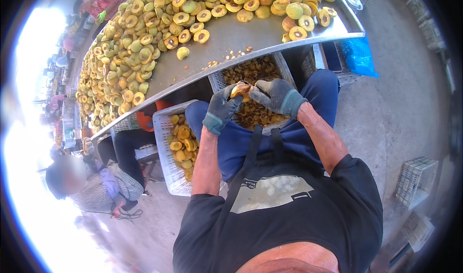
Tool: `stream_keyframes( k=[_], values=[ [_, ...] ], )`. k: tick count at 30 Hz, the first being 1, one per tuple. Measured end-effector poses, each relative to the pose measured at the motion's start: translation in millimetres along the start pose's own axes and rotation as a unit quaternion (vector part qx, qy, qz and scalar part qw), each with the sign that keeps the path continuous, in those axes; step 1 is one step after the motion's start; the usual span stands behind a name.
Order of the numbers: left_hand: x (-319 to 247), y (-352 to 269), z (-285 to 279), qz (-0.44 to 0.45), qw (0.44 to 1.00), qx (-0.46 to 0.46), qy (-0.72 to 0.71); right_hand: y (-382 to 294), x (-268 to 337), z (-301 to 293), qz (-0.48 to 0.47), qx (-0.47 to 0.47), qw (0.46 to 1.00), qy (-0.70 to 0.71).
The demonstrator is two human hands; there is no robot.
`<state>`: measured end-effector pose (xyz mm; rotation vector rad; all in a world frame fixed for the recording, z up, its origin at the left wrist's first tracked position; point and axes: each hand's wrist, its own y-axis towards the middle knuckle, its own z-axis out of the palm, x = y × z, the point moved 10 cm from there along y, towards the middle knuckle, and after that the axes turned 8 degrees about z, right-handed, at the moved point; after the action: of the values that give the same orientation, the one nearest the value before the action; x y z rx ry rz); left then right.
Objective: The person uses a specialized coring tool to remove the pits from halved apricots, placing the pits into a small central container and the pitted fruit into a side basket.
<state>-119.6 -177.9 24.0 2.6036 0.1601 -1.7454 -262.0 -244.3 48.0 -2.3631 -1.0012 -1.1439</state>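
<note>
In front of my lap, my left hand (223,107) grips a halved stone fruit (238,90) with yellow flesh and a brown inner face. My right hand (274,96) pinches the fruit's right end; whether a small tool is hidden in its fingers I cannot tell. Both hands wear dark, soiled gloves with green cuffs. Directly beneath them a white plastic crate (285,68) between my knees holds brown and orange scraps. By my left knee, another white crate (161,142) contains yellow fruit halves (183,144).
A metal-edged table (231,38) spans the front, heaped with halved stone fruit (144,38). Small scraps (231,55) lie near its edge. A co-worker (108,182) sits at left. Blue plastic (358,57) hangs at right; crates (416,180) stand on the floor.
</note>
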Motion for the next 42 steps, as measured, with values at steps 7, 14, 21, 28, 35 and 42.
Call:
stream_keyframes(
  k=[7, 14, 21, 28, 35, 42],
  values=[
    [5.4, 5.8, -5.0, 0.06, 0.984, -0.053, 0.158, 0.9, -2.0, 8.3, 0.04, 0.017, 0.999, -0.032],
    [16.1, 1.8, 3.7, -0.033, 0.998, -0.054, 0.021, 2.7, -10.8, 14.4, 0.043, 0.048, 0.995, -0.079],
    [-13.0, 3.6, -4.9, 0.172, 0.958, -0.116, 0.199, 2.2, -23.7, 22.7, 0.07, 0.077, 0.99, -0.095],
    [-14.7, -5.4, -5.3, 0.154, 0.952, -0.191, 0.182, 1.3, -32.8, 26.3, 0.148, 0.116, 0.975, -0.121],
    [-34.3, -22.0, -15.6, 0.217, 0.901, -0.303, 0.22, 11.0, -42.8, 28.1, 0.17, 0.138, 0.957, -0.189],
    [3.6, -61.9, -130.1, 0.099, 0.903, -0.412, 0.071, 14.2, -92.8, 50.8, 0.242, 0.201, 0.925, -0.213]
  ],
)
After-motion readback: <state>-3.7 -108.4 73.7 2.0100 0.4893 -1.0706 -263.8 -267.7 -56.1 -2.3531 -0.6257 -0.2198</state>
